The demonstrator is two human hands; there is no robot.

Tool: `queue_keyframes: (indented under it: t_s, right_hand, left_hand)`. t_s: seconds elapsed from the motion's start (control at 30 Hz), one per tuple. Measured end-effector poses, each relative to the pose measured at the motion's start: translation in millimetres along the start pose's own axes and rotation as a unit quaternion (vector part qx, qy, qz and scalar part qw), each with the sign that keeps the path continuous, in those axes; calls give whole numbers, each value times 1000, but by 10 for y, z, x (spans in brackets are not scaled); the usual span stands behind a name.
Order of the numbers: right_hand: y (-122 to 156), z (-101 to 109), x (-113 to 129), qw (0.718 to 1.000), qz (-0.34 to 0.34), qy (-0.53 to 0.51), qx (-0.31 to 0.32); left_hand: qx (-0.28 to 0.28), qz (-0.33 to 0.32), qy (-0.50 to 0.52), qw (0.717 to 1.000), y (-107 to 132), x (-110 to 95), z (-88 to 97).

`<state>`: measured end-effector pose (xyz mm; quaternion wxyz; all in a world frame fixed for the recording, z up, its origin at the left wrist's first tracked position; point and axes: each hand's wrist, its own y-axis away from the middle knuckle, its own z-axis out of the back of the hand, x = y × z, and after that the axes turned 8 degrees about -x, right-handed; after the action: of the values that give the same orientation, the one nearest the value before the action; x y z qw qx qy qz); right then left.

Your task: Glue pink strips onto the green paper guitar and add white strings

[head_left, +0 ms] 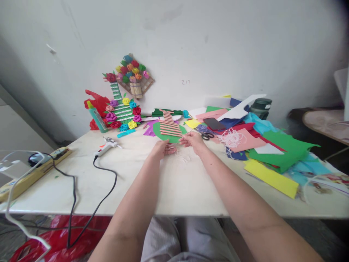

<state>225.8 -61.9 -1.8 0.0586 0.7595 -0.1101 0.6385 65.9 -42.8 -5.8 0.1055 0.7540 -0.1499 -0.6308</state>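
A green craft cut-out with a row of pink rolled-paper sticks lies in front of me, wide near me and narrowing away. My left hand is at its near left edge, fingers curled around thin white string. At the near right corner, my right hand has its fingers pinched beside the lowest sticks; what is between the fingertips is too small to make out. Loose loops of white string lie on the table between and below the hands.
A glue gun with a black cord rests left, near a power strip and a green glue bottle. Right are scissors, tangled white string, a phone and coloured sheets. A flower-decorated guitar shape leans against the wall.
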Motion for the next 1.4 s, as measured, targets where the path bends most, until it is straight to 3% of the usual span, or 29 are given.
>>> queue_keyframes:
  t_s: [0.5,0.8,1.4]
  right_hand:
    - [12,-33,6,999,-16,12,-38]
    - [21,58,152,996,-40,5,-74]
    - [8,88,111,993,-92,60,-38]
  left_hand:
    - [-3,4,5,1000,-23,2,3]
    - [-8,2,14,1000,16,-11,-10]
    - [-5,-2,59,998,-41,-3,22]
